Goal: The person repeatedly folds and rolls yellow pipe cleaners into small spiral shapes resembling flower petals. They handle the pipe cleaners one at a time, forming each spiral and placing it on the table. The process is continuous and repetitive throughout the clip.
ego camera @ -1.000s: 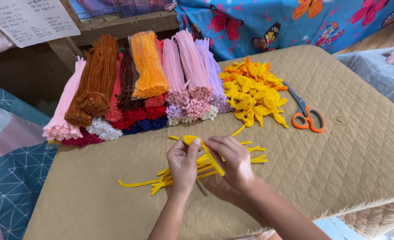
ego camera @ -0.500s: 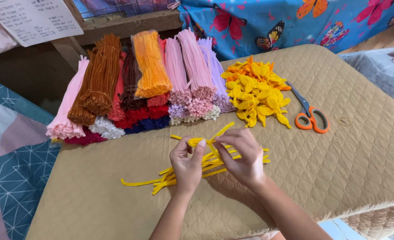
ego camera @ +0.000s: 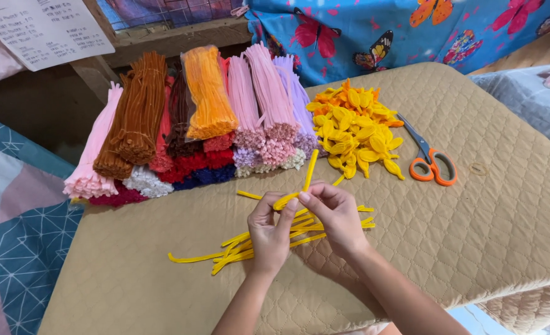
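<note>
Together, both hands are working one yellow pipe cleaner just above the tan quilted cushion. The left hand is coming up from the bottom edge, back to the camera, its thumb and fingertips pinching the bent lower end of the stem. The right hand is reaching in from the lower right with the wrist angled inward, fingers curled and pressed together around the same bend, knuckles nearly touching the left hand's. The free end is pointing up toward the bundles of coloured pipe cleaners. Directly under the hands, a loose pile of yellow stems is lying fanned on the cushion. A heap of folded yellow petals is sitting beyond, with orange-handled scissors just beside it.
</note>
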